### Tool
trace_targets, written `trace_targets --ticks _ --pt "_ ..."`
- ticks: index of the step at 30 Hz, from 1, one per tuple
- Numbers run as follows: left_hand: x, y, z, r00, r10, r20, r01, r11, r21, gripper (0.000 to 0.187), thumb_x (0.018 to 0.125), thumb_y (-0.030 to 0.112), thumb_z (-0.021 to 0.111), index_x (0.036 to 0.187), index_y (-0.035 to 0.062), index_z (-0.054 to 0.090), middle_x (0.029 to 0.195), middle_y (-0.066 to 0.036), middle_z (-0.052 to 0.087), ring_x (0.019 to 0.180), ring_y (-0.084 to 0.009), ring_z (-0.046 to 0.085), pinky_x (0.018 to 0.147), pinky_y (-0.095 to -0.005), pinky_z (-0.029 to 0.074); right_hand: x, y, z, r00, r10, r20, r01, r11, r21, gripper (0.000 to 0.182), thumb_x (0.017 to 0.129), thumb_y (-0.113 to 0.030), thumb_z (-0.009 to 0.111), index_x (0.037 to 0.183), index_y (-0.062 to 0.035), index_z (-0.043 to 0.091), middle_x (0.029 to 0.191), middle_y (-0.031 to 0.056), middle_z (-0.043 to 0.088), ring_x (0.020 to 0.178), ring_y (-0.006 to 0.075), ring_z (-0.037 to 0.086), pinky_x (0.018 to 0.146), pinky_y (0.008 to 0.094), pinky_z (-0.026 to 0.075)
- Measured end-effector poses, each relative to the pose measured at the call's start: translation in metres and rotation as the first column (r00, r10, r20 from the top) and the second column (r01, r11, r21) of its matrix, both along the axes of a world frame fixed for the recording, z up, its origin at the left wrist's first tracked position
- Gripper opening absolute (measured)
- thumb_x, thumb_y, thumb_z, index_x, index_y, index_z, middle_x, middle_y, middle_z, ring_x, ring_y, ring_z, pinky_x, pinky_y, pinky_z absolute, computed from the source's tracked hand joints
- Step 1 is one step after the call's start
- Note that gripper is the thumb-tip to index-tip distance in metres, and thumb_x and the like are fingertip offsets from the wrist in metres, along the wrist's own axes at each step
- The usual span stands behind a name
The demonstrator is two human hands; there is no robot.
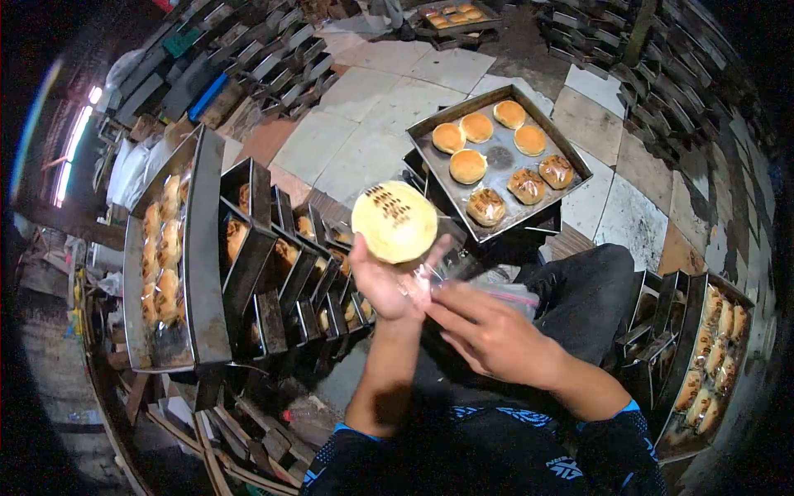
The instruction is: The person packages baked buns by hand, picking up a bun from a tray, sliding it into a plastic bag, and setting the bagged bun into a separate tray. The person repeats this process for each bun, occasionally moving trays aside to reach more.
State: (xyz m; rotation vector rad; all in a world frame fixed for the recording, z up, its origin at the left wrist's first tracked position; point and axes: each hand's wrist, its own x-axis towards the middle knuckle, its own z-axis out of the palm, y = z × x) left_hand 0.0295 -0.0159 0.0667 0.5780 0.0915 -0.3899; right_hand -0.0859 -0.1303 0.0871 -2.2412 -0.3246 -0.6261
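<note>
A round pale-yellow bun [405, 236] with rows of dark brown marks rests upright on the fingers of my left hand [379, 285], its thumb and fingertips around the lower edge. Clear plastic wrapping [416, 283] shows at the palm below the bun. My right hand [504, 339] is close against that palm, thumb and index finger pinched on the plastic. Just beyond my right hand, a stack of clear plastic bags [517, 295] lies by my leg. Ahead is a metal tray [499, 157] with several bare golden buns [468, 166] and wrapped, marked ones [485, 207].
At left, a tall metal tray [207, 256] of wrapped buns stands on stacked trays [269, 281]. Another bun-filled tray [674, 430] stands at right. A further tray [459, 15] sits at the back on the tiled floor [372, 95]. Wooden slats [223, 450] lie at lower left.
</note>
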Motion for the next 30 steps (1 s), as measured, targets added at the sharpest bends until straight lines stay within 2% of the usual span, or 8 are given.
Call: trace_targets --ticks 2,9,13,14,16,20,25,30 --pt "0.001 0.01 -0.006 1.0 -0.024 -0.005 0.024 1.0 -0.005 0.069 0.091 0.058 0.04 0.141 0.0097 0.042 0.132 -0.017 0.055 0.113 -0.0379 0.059 0.09 -0.0613 0.05 -0.006 -0.02 -0.009 0.773 0.508 -0.381 -0.452 0.861 0.231 0.024 0.082 -0.006 0.068 0.106 -0.0022 0.068 0.1 0.0186 0.065 0.092 0.0335 0.065 0.081 0.0421 0.053" --pt "0.004 -0.007 -0.018 0.98 -0.158 -0.122 0.162 0.986 0.024 0.062 0.09 0.044 0.047 0.134 0.0 0.047 0.123 -0.021 0.06 0.104 -0.0369 0.062 0.085 -0.0491 0.054 0.017 -0.012 0.003 0.861 0.502 -0.083 -0.457 0.835 0.306 0.012 0.083 -0.01 0.071 0.086 -0.0007 0.064 0.079 0.0123 0.064 0.073 0.0302 0.064 0.067 0.036 0.051" --pt "0.032 0.033 -0.027 0.947 -0.293 -0.13 0.275 0.951 -0.139 0.066 0.089 0.05 0.043 0.132 0.0007 0.048 0.12 -0.018 0.062 0.102 -0.0333 0.065 0.076 -0.0444 0.059 0.02 -0.06 0.0 0.131 0.96 -0.249 -0.474 0.281 0.834 0.012 0.086 -0.01 0.065 0.086 0.0022 0.065 0.077 0.0143 0.065 0.078 0.0296 0.065 0.069 0.0349 0.051" --pt "0.032 0.034 -0.029 0.937 -0.312 -0.156 0.298 0.949 -0.108 0.068 0.089 0.052 0.04 0.132 0.001 0.048 0.12 -0.019 0.062 0.101 -0.0339 0.065 0.075 -0.0437 0.06 0.028 -0.061 -0.006 0.5 0.645 -0.579 -0.391 0.764 0.514 0.016 0.081 -0.011 0.073 0.092 -0.0007 0.068 0.082 0.013 0.065 0.081 0.0293 0.065 0.077 0.0363 0.052" --pt "0.021 0.026 -0.034 0.936 -0.286 -0.204 0.307 0.949 0.077 0.068 0.092 0.054 0.037 0.134 0.002 0.046 0.121 -0.019 0.062 0.103 -0.0337 0.065 0.074 -0.0421 0.06 0.034 -0.032 -0.038 0.956 -0.249 -0.158 0.265 0.96 0.091 0.021 0.075 -0.012 0.077 0.093 -0.0047 0.069 0.086 0.0098 0.065 0.085 0.0274 0.064 0.086 0.041 0.051" --pt "-0.038 0.009 -0.045 0.894 -0.323 0.309 0.306 0.946 0.104 0.062 0.099 0.05 0.034 0.141 0.0034 0.039 0.133 -0.018 0.053 0.119 -0.0268 0.056 0.099 -0.0395 0.049 0.035 -0.025 -0.029 0.948 -0.225 0.224 0.186 0.965 0.185 0.018 0.069 -0.005 0.08 0.086 -0.0052 0.073 0.083 0.008 0.064 0.079 0.0256 0.063 0.082 0.0405 0.051" --pt "-0.034 0.019 -0.089 0.845 -0.038 0.534 -0.342 0.728 0.594 0.041 0.1 0.025 0.049 0.126 -0.0065 0.049 0.114 -0.018 0.062 0.1 -0.0227 0.063 0.09 -0.0343 0.05 0.036 -0.017 -0.05 0.95 -0.267 -0.16 0.297 0.623 0.724 0.017 0.073 0.0 0.077 0.09 -0.0017 0.074 0.082 0.0113 0.065 0.073 0.0222 0.062 0.067 0.028 0.05" --pt "0.001 0.061 -0.052 0.251 -0.232 0.94 -0.899 0.304 0.315 0.01 0.086 0.01 0.067 0.092 0.0037 0.063 0.097 -0.014 0.063 0.083 -0.0277 0.065 0.074 -0.0355 0.055 0.047 -0.039 0.001 0.972 -0.226 0.062 0.212 0.96 0.184 0.015 0.073 -0.001 0.077 0.088 -0.0038 0.075 0.085 0.0103 0.064 0.074 0.0214 0.062 0.068 0.0292 0.049"
